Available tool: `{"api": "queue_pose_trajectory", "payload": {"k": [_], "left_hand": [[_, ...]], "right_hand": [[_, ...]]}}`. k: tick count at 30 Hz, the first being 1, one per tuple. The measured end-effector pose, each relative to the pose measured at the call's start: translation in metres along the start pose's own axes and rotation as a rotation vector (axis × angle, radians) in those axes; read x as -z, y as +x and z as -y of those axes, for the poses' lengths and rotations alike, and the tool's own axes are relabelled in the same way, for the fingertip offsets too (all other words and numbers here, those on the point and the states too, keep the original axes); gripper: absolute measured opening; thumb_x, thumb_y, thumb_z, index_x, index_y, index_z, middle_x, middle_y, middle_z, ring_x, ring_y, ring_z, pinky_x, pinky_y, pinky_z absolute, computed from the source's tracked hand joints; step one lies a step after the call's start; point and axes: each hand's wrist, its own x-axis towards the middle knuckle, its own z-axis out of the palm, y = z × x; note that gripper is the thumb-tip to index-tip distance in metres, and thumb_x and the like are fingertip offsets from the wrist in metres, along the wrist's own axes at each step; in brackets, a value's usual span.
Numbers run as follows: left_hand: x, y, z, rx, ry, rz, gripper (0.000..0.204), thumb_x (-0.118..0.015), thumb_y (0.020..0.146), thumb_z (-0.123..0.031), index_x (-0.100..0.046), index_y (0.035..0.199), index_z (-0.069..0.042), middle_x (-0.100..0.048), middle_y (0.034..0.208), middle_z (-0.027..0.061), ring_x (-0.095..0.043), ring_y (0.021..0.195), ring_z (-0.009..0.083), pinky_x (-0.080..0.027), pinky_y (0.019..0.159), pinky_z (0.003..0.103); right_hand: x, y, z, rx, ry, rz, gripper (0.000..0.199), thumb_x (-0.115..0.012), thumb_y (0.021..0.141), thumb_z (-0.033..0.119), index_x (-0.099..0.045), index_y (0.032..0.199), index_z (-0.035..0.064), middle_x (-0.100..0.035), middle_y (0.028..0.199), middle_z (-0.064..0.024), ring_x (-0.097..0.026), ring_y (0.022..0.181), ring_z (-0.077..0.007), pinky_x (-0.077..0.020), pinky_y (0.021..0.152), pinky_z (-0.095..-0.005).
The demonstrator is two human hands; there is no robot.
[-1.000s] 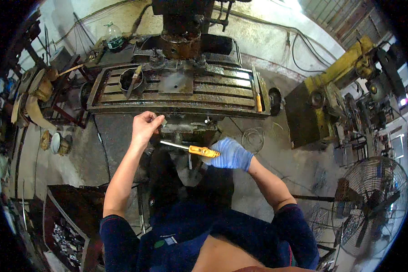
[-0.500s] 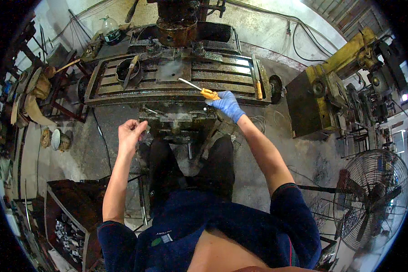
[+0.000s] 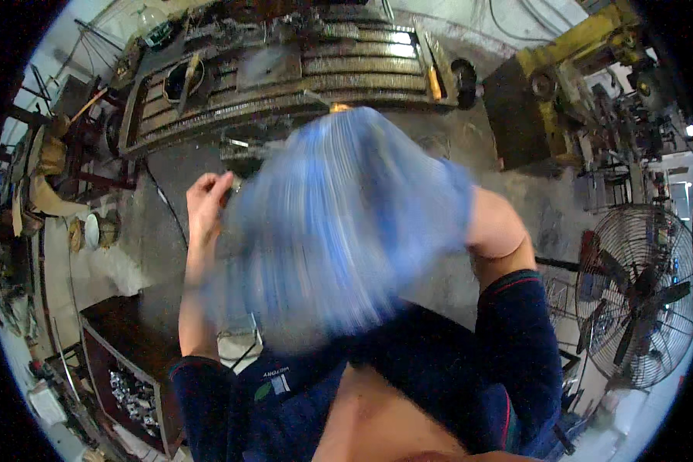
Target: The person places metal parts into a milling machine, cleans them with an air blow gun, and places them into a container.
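1. Progress: the small piece (image 3: 237, 185) is off the surface (image 3: 362, 83), in the person's left hand (image 3: 206, 202). Nothing shows whether work on it is finished, so I would call the job under way. The bin (image 3: 91, 339) by the left arm holds many metal bits (image 3: 135, 404); whether those are done or waiting, I cannot tell.

2. Left grip: bare, thumb and fingertips pinched together on the piece, out past the near edge of the surface.

3. Right grip: the gloved right hand (image 3: 346, 208) is a large blue blur close to the camera. Its fingers do not show, so I cannot tell whether they are closed or holding anything.

4. Tool (image 3: 339, 108): a bit of orange handle shows just past the glove's far edge, by the surface's front edge; resting or held is unclear. Its grey shank points left and slightly away, the long axis slanting mostly sideways.

5. The piece juts rightward from the thumb; its long axis is too small to read.
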Motion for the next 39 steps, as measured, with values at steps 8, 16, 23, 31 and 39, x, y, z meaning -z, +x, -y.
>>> {"api": "queue_pose_trajectory", "payload": {"k": [8, 16, 23, 31, 39], "left_hand": [[0.009, -0.005, 0.004, 0.130, 0.007, 0.066, 0.018, -0.068, 0.076, -0.015, -0.053, 0.067, -0.009, -0.051, 0.063, -0.0039, -0.044, 0.053, 0.0054, -0.034, 0.048, 0.022], [0.023, -0.009, 0.015, 0.138, -0.030, 0.057, 0.017, -0.068, 0.076, -0.016, -0.053, 0.069, -0.010, -0.052, 0.065, -0.0032, -0.044, 0.052, 0.0064, -0.034, 0.048, 0.023], [0.008, -0.006, 0.013, 0.128, 0.009, 0.083, 0.015, -0.067, 0.076, -0.015, -0.056, 0.070, -0.007, -0.052, 0.062, -0.0021, -0.044, 0.051, 0.0061, -0.033, 0.046, 0.023], [-0.045, 0.047, -0.033, -0.197, 0.431, 0.205, 0.024, -0.068, 0.073, -0.021, -0.054, 0.065, -0.003, -0.054, 0.059, 0.0008, -0.046, 0.050, 0.0075, -0.038, 0.046, 0.023], [-0.128, 0.158, -0.075, -0.689, 1.093, -0.206, 0.031, -0.065, 0.070, -0.038, -0.062, 0.077, -0.009, -0.063, 0.071, 0.0133, -0.061, 0.071, 0.0313, -0.048, 0.062, 0.042]], "right_hand": [[0.000, 0.008, 0.062, 0.128, 0.197, 0.072, 0.046, -0.064, 0.065, 0.036, -0.057, 0.104, 0.0123, -0.059, 0.073, -0.0088, -0.058, 0.065, -0.0282, -0.0459, 0.053, -0.0379], [-0.002, 0.002, 0.071, 0.070, 0.228, 0.094, 0.047, -0.067, 0.066, 0.034, -0.057, 0.106, 0.0117, -0.060, 0.076, -0.0087, -0.059, 0.064, -0.0266, -0.0464, 0.055, -0.0359], [0.000, -0.014, 0.066, -0.093, 0.256, 0.062, 0.048, -0.070, 0.067, 0.032, -0.057, 0.108, 0.0112, -0.060, 0.078, -0.0086, -0.059, 0.064, -0.0252, -0.0468, 0.056, -0.0343], [-0.054, -0.118, 0.008, -0.790, 0.300, 0.059, 0.041, -0.072, 0.070, 0.026, -0.058, 0.105, 0.0108, -0.056, 0.068, -0.0077, -0.054, 0.058, -0.0185, -0.0448, 0.054, -0.0282], [-0.053, -0.185, 0.020, -1.177, 0.356, -0.171, 0.031, -0.071, 0.073, 0.019, -0.062, 0.099, 0.0052, -0.057, 0.070, -0.0024, -0.049, 0.063, -0.0062, -0.0419, 0.058, -0.0230]]}}
